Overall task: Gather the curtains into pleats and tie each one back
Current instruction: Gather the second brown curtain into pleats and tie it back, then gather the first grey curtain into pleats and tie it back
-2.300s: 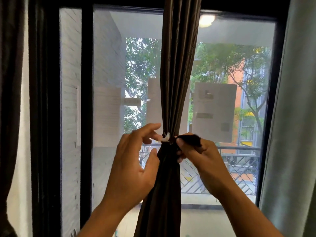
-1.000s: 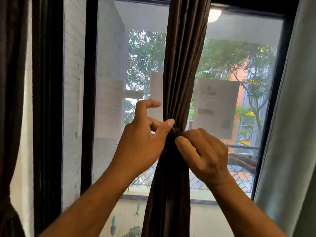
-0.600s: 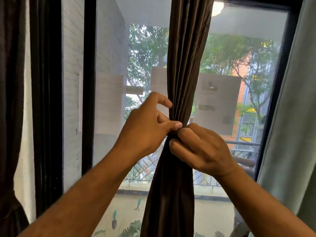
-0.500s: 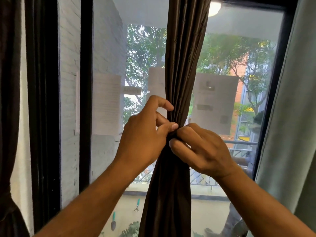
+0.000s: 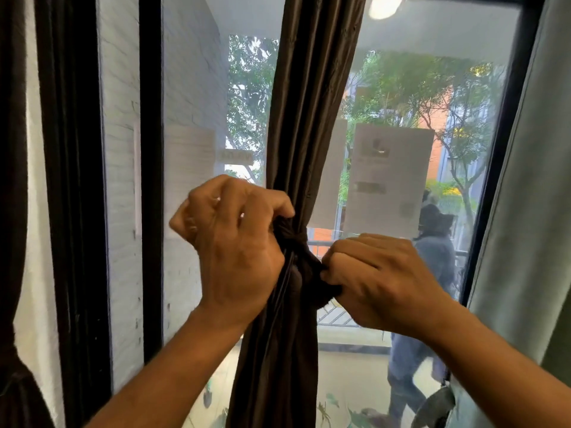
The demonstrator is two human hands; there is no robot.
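At frame centre, the left hand and right hand each grip an end of the dark tie knotted round the gathered brown curtain. Behind it, the black-framed window shows a white brick wall, trees and a passer-by at lower right.

The floor shows only through the lower part of the glass, outside, pale and flat. On it, to the right of the dark hanging curtain, a person in a grey top and blue trousers stands with feet on the pale surface. Green leaves show low at the near edge; whether they touch the ground is unclear.
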